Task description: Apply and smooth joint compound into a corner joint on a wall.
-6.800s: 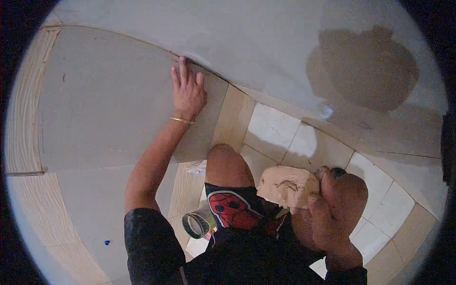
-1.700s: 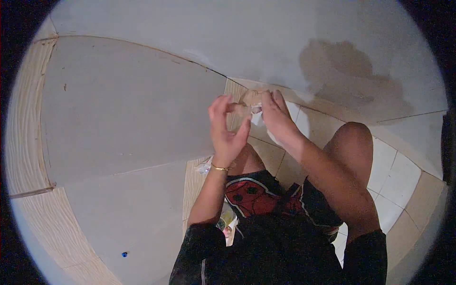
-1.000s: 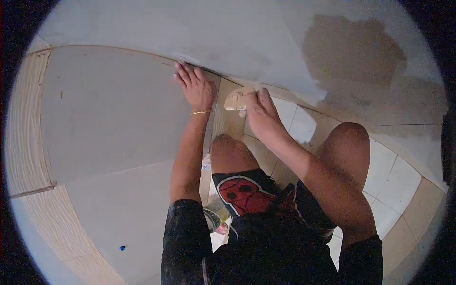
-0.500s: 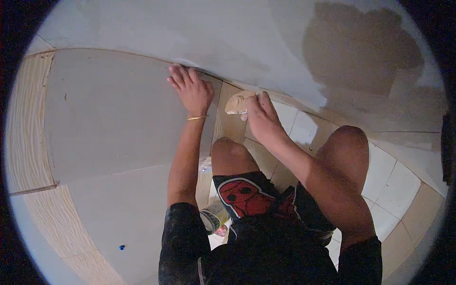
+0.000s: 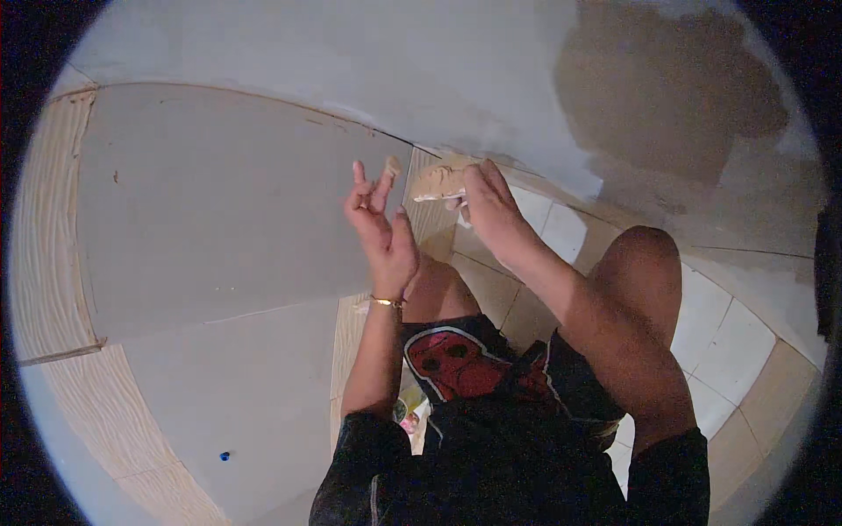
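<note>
My left hand (image 5: 382, 230) is raised over the grey slab (image 5: 228, 193) with its fingers spread. A dab of tan paste (image 5: 392, 167) sits on one fingertip. Just to the right, my right hand (image 5: 493, 209) grips a small flat piece with a white edge (image 5: 430, 198), whose exact kind I cannot make out. Tan paste (image 5: 441, 181) is heaped on top of that piece. Beyond my left hand, a seam (image 5: 333, 117) runs where the slab meets the grey wall (image 5: 421, 61); part of it shows as a dark gap.
Wood-patterned tile strips (image 5: 54, 210) border the slab on the left. White floor tiles (image 5: 702, 316) lie beyond my right knee (image 5: 645, 263). A small blue object (image 5: 224, 456) rests on the lower slab. Beside my shorts, a container (image 5: 405, 409) is partly hidden.
My left hand has come away from the seam, toward me and right, turning over with its fingers spread. My right hand still holds the paste-covered piece, now tilted slightly differently.
</note>
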The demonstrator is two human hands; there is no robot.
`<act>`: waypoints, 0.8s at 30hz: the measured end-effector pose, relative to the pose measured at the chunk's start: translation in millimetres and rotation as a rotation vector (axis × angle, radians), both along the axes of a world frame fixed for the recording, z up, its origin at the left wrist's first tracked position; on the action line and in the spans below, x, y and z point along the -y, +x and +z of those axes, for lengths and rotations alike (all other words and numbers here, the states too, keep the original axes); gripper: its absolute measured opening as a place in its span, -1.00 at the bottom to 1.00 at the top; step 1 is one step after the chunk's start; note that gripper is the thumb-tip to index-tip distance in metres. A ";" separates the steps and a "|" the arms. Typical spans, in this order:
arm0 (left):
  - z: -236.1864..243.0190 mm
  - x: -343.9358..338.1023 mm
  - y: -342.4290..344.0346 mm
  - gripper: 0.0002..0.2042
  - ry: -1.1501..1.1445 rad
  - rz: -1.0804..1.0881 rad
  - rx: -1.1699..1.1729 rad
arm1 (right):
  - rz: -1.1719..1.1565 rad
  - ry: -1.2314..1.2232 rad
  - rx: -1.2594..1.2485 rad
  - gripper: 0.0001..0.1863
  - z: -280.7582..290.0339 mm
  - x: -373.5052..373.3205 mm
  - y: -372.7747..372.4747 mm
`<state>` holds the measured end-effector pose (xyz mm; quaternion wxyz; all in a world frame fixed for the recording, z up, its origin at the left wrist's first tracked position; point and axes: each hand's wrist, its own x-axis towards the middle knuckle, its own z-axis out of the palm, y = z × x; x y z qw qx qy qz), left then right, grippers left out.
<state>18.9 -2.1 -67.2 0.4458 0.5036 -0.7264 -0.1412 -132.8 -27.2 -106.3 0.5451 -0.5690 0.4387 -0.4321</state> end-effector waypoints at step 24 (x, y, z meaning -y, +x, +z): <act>25.1 57.5 30.1 -0.61 -0.284 0.449 0.877 | 0.045 0.421 0.311 -0.66 4.9 8.2 4.8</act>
